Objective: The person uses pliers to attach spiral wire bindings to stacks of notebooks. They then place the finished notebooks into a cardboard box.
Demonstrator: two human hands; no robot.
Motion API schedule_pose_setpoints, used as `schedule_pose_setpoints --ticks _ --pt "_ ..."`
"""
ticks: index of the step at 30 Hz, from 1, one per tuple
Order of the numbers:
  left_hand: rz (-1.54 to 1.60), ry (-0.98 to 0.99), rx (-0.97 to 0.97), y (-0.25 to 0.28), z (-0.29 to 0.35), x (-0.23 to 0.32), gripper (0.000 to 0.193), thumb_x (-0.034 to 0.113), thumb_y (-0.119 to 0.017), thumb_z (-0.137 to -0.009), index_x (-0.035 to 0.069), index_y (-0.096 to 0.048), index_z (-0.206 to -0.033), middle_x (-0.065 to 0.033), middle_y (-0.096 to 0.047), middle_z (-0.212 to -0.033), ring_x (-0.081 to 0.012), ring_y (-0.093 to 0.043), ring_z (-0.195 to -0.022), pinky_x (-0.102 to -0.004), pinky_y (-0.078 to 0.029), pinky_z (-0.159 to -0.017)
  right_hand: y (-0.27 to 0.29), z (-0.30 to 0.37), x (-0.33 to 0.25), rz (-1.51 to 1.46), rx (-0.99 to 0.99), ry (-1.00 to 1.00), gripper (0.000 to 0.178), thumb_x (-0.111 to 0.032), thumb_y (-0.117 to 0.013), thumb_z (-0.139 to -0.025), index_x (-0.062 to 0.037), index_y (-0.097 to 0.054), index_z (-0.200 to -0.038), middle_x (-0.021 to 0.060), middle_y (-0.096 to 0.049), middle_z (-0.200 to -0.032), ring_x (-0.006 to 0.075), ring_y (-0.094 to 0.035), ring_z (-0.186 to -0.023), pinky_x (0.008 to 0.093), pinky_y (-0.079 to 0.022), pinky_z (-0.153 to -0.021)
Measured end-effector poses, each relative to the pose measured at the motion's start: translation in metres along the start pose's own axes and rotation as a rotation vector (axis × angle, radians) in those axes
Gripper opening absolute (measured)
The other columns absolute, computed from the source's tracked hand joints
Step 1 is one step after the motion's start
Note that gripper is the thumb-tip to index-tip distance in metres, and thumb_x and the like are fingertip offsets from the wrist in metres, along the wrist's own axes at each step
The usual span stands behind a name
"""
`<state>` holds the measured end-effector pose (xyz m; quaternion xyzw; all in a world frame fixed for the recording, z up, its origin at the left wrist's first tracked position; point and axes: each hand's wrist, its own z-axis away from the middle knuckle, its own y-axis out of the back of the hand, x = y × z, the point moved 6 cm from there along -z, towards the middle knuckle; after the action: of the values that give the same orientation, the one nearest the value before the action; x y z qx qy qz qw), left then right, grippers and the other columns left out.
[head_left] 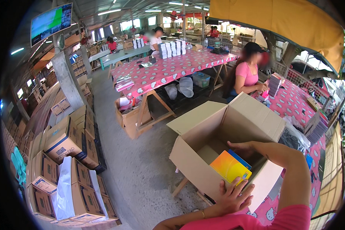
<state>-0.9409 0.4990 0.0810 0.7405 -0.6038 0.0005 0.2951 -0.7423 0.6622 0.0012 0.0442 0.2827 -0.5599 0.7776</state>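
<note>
Left grip [234,194] is resting wide-spread near a tan cardboard box's [195,165] close wall; inside, a yellow-orange notebook [230,168] is overlapping a blue-covered notebook [241,160]. Right grip [242,147], closure unclear, is resting behind. Packing seems in hand, calling next for squaring both.

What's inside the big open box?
A yellow-and-orange notebook and, partly behind it, a blue notebook. The near wall of the box, the notebooks and the right arm cover parts of the inside, so I can't tell if anything else is there.
</note>
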Motion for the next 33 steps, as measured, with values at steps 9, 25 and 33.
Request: schedule_pose_setpoints --ticks 9,25,33 --pt "0.044 0.014 -0.032 0.003 -0.003 0.001 0.043 0.042 -0.062 -0.083 0.021 -0.067 -0.122 -0.0058 -0.059 -0.123 -0.0258 -0.046 -0.127 -0.0611 -0.002 -0.113 0.011 -0.026 0.013 0.226 -0.042 0.022 0.102 -0.080 -0.029 -0.086 0.0027 -0.033 -0.146 0.0185 -0.030 -0.154 0.0309 -0.031 -0.141 0.0452 -0.023 -0.116" --pt "0.080 0.027 -0.005 0.002 -0.003 0.002 0.047 0.041 -0.061 -0.085 0.018 -0.064 -0.125 -0.0043 -0.060 -0.124 -0.0222 -0.047 -0.128 -0.0606 0.000 -0.113 0.009 -0.022 0.014 0.224 -0.034 -0.017 0.106 -0.082 -0.029 -0.084 0.0036 -0.031 -0.146 0.0190 -0.028 -0.155 0.0314 -0.029 -0.142 0.0456 -0.022 -0.117" --pt "0.097 0.025 -0.012 0.001 -0.002 0.001 0.048 0.041 -0.062 -0.085 0.018 -0.063 -0.126 -0.0044 -0.059 -0.125 -0.0223 -0.046 -0.129 -0.0602 0.000 -0.113 0.005 -0.020 0.014 0.202 -0.033 -0.013 0.108 -0.083 -0.029 -0.083 0.0040 -0.031 -0.146 0.0193 -0.027 -0.155 0.0316 -0.029 -0.142 0.0458 -0.021 -0.117"
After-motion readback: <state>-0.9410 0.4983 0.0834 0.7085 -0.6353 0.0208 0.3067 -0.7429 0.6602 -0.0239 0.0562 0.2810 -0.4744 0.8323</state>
